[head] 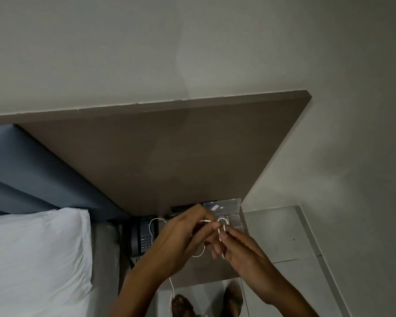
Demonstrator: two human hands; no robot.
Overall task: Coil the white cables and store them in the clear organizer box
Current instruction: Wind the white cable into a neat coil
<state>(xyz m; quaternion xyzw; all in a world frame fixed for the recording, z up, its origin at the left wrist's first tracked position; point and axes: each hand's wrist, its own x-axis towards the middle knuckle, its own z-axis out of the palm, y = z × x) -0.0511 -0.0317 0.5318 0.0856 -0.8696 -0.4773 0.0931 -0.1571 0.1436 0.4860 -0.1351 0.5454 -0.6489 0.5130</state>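
Both my hands hold one thin white cable (pixel 198 255) above a small bedside table (pixel 204 271). My left hand (pixel 181 239) pinches the cable near its end, with a short white tip poking out past the fingers. My right hand (pixel 236 248) grips folded loops of the same cable. One slack stretch arcs over the telephone, another hangs down past the table's front edge toward the floor. The clear organizer box (pixel 229 213) stands open at the back of the table, just beyond my fingers, its lid leaning against the headboard. A coiled white cable (pixel 222 219) lies in one compartment.
A dark desk telephone (pixel 144 239) sits left of my hands on the table. A tall brown headboard panel (pixel 169 156) rises behind. A bed with a white pillow (pixel 37 252) lies to the left. My sandalled feet (pixel 232 298) stand on pale floor tiles below.
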